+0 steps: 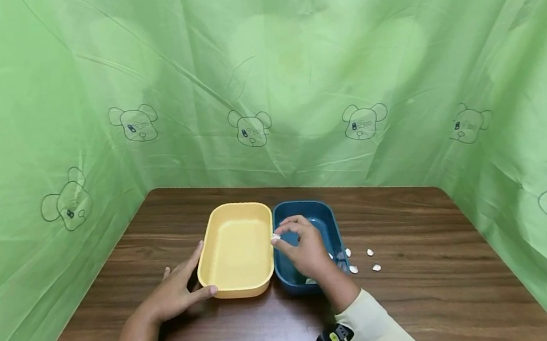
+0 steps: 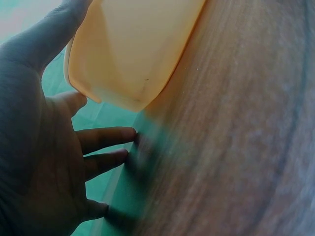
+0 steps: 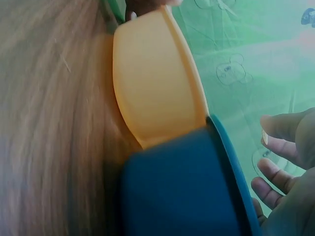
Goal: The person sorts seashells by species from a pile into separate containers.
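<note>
The right hand (image 1: 310,249) pinched a white piece (image 1: 276,236) at its fingertips (image 1: 279,244), above adjoining yellow box (image 1: 234,250) and blue box (image 1: 337,231); the left hand (image 1: 178,292), splayed, touched the yellow one.

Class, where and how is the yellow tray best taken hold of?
Probably by the rim of its long left side, coming from the person's left with fingers outside. The yellow tray sits base down with its raised rim exposed there, where the left hand touches it. The right side is right beside the blue tray, leaving little finger room.
</note>
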`<state>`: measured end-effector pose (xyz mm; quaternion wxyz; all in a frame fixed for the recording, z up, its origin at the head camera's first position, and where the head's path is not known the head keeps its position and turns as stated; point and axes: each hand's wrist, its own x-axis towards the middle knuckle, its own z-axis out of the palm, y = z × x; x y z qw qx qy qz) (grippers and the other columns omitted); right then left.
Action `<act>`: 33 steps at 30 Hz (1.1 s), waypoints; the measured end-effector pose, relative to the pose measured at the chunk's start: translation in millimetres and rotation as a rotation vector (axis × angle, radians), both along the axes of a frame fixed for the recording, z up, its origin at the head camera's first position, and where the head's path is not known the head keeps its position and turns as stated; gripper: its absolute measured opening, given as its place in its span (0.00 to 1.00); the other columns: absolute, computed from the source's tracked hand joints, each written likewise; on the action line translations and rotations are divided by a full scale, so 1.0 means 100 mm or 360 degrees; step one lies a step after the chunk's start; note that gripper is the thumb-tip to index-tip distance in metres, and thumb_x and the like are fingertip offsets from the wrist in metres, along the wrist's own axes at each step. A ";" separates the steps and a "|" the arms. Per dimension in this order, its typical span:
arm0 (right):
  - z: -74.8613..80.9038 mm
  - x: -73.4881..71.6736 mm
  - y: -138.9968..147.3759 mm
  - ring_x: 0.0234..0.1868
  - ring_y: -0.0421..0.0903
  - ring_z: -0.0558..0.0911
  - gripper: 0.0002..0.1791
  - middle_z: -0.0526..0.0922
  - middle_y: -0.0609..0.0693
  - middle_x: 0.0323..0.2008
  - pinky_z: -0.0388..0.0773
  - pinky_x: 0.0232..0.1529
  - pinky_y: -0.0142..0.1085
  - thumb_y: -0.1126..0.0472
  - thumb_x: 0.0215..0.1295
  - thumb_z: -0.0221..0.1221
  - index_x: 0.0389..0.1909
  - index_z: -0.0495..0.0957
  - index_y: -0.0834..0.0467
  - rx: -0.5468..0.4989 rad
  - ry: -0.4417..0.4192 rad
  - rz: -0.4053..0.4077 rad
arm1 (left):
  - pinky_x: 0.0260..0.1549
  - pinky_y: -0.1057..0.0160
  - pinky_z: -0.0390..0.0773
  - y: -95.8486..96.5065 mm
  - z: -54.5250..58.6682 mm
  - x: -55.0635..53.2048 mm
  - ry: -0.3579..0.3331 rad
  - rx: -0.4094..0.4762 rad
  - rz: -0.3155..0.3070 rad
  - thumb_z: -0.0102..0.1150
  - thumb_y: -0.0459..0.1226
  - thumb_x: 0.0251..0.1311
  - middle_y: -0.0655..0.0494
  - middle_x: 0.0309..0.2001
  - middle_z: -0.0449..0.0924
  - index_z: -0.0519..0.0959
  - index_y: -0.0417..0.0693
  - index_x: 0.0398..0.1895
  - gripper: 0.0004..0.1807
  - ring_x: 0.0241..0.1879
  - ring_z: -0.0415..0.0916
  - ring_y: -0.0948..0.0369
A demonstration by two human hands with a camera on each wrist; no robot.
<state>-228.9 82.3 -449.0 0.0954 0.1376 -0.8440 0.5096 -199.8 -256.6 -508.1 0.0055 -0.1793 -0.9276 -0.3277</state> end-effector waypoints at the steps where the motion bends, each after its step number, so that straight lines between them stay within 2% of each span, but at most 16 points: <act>1: -0.01 0.01 -0.03 0.63 0.57 0.81 0.03 0.84 0.57 0.57 0.79 0.64 0.63 0.63 0.70 0.73 0.40 0.91 0.57 -0.0003 0.0004 0.0013 | 0.65 0.05 0.42 0.00 0.00 0.00 -0.0004 -0.0001 0.0000 0.73 0.58 0.65 0.36 0.86 0.59 0.45 0.54 0.92 0.62 0.80 0.60 0.26; 5: -0.02 0.02 -0.14 0.61 0.57 0.81 0.04 0.84 0.56 0.55 0.79 0.65 0.63 0.63 0.69 0.74 0.42 0.91 0.58 0.0031 0.0044 0.0064 | 0.65 0.05 0.42 0.01 0.00 0.00 0.0002 0.0001 0.0003 0.73 0.58 0.65 0.37 0.86 0.58 0.47 0.52 0.92 0.61 0.80 0.60 0.26; 9: -0.02 0.05 -0.23 0.60 0.57 0.80 0.05 0.85 0.55 0.53 0.78 0.61 0.58 0.62 0.67 0.76 0.41 0.92 0.57 0.0122 0.0063 0.0019 | 0.65 0.05 0.42 0.01 0.01 0.00 0.0004 0.0005 0.0006 0.73 0.58 0.64 0.36 0.86 0.57 0.47 0.52 0.92 0.62 0.80 0.60 0.24; 13: -0.04 0.06 -0.32 0.62 0.58 0.77 0.05 0.84 0.55 0.54 0.69 0.63 0.63 0.60 0.65 0.77 0.40 0.93 0.54 0.0177 0.0006 -0.0049 | 0.65 0.05 0.43 0.01 0.00 0.00 0.0005 0.0007 0.0006 0.73 0.58 0.65 0.37 0.86 0.57 0.47 0.52 0.92 0.61 0.80 0.60 0.24; 17: -0.05 0.08 -0.38 0.66 0.59 0.73 0.04 0.83 0.55 0.56 0.63 0.64 0.67 0.60 0.65 0.76 0.39 0.93 0.53 0.0176 -0.0063 -0.0056 | 0.65 0.05 0.43 0.01 -0.01 -0.01 0.0005 0.0001 0.0003 0.72 0.59 0.65 0.38 0.87 0.57 0.46 0.53 0.92 0.61 0.80 0.60 0.25; 23: -0.06 0.08 -0.39 0.66 0.60 0.73 0.08 0.82 0.56 0.56 0.63 0.61 0.67 0.60 0.64 0.77 0.43 0.93 0.54 0.0238 -0.0050 -0.0047 | 0.65 0.05 0.43 0.02 0.00 -0.01 0.0016 -0.0003 0.0001 0.72 0.59 0.65 0.36 0.86 0.59 0.45 0.55 0.92 0.61 0.79 0.61 0.25; 28: -0.08 0.06 -0.36 0.68 0.61 0.73 0.12 0.82 0.57 0.59 0.63 0.63 0.69 0.59 0.64 0.77 0.47 0.92 0.56 0.0267 -0.0079 -0.0062 | 0.65 0.05 0.43 0.01 0.00 0.00 0.0009 -0.0004 0.0006 0.72 0.59 0.65 0.37 0.86 0.58 0.45 0.57 0.92 0.61 0.80 0.61 0.26; 33: -0.07 0.07 -0.31 0.67 0.62 0.74 0.11 0.82 0.58 0.59 0.63 0.63 0.70 0.59 0.65 0.76 0.46 0.92 0.57 0.0247 -0.0084 -0.0082 | 0.65 0.05 0.43 0.01 0.00 0.00 0.0011 -0.0006 0.0002 0.72 0.58 0.65 0.37 0.86 0.58 0.46 0.53 0.92 0.61 0.80 0.61 0.26</act>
